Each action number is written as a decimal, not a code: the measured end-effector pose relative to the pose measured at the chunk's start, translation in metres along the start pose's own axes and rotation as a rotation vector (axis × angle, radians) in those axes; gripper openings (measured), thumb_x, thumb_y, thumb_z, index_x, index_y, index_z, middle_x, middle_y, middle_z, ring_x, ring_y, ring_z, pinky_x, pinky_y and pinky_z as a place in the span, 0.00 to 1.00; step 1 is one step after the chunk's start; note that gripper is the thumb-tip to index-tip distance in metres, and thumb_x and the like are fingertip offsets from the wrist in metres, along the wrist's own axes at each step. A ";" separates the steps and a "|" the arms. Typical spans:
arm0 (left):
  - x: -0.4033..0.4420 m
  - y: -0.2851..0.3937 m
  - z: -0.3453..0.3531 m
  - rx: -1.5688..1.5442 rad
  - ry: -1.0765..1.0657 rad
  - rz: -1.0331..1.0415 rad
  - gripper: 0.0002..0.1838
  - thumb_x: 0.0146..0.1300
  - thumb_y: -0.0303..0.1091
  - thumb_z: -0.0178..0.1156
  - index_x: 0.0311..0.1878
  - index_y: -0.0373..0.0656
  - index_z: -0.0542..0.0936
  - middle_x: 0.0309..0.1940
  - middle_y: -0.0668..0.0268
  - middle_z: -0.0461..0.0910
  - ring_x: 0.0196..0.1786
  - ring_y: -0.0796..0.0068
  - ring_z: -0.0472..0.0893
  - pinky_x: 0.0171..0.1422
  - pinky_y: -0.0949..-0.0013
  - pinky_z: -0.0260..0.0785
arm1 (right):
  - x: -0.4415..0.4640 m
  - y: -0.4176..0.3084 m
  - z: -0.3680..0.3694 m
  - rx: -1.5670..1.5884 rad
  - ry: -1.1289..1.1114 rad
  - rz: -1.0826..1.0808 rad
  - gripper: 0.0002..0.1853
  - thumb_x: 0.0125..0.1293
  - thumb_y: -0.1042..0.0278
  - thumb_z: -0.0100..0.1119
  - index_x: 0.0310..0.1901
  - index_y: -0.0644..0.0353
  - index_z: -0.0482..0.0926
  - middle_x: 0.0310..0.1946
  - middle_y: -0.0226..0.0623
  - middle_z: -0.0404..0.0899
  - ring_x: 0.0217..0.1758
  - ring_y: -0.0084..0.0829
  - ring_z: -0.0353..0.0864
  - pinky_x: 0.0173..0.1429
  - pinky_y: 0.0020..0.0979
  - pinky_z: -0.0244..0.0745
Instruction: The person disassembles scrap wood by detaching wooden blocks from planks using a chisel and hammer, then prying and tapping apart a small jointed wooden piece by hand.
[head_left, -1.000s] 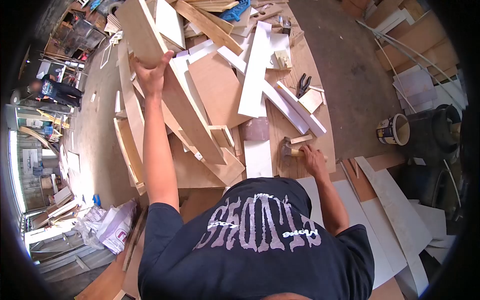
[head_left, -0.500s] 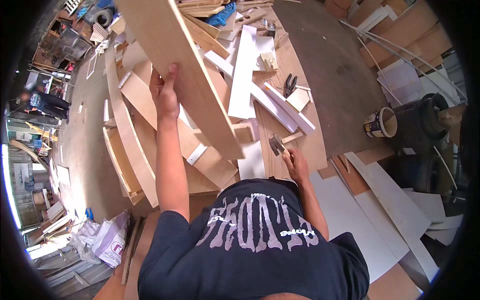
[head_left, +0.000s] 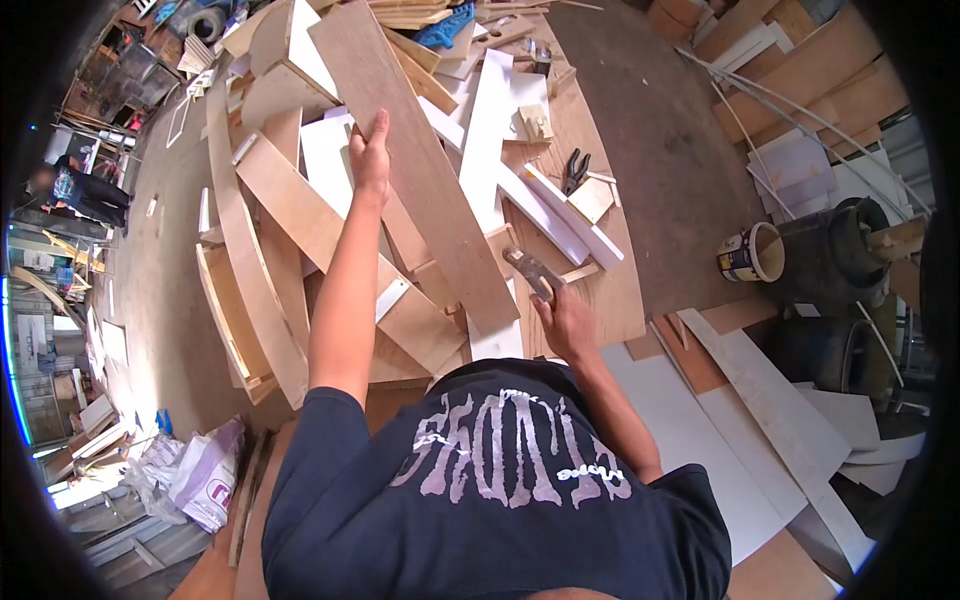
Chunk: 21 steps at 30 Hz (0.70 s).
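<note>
My left hand (head_left: 371,165) grips a long wooden board (head_left: 425,170) by its left edge, thumb on the upper face. The board slants from the far side of the bench toward my chest. On its right, my right hand (head_left: 567,318) is closed around the handle of a hammer (head_left: 528,268), whose metal head is beside the board's near part. White strips (head_left: 487,135) and a pair of pliers (head_left: 576,170) lie on the workbench (head_left: 618,300) past the hammer.
Several plywood pieces (head_left: 330,235) and a narrow wooden box (head_left: 228,310) lie to the left. A paint bucket (head_left: 752,253) stands on the floor at right, near white panels (head_left: 690,420). Plastic bags (head_left: 205,475) sit at lower left. Another person (head_left: 85,190) stands far left.
The board has come down and swung flatter onto the bench area, my left hand moving right with it. My right hand has shifted left, bringing the hammer closer to the board.
</note>
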<state>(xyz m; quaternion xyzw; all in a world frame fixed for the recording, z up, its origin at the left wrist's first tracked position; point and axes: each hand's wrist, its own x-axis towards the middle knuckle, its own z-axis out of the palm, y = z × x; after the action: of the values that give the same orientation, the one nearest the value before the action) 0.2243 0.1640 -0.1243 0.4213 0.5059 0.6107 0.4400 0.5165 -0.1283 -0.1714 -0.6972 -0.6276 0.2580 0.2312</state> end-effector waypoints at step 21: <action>-0.037 -0.076 0.008 1.047 0.334 -0.048 0.71 0.33 0.71 0.83 0.71 0.28 0.63 0.61 0.39 0.77 0.60 0.42 0.82 0.63 0.47 0.77 | 0.028 0.040 0.035 -0.003 -0.121 -0.222 0.14 0.73 0.60 0.63 0.48 0.59 0.71 0.31 0.53 0.83 0.33 0.58 0.83 0.33 0.55 0.75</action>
<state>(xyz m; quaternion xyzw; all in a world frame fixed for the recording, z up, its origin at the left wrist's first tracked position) 0.2503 0.1384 -0.2010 0.4694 0.8146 0.3259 0.0993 0.5259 -0.1046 -0.2256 -0.6071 -0.7140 0.2715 0.2190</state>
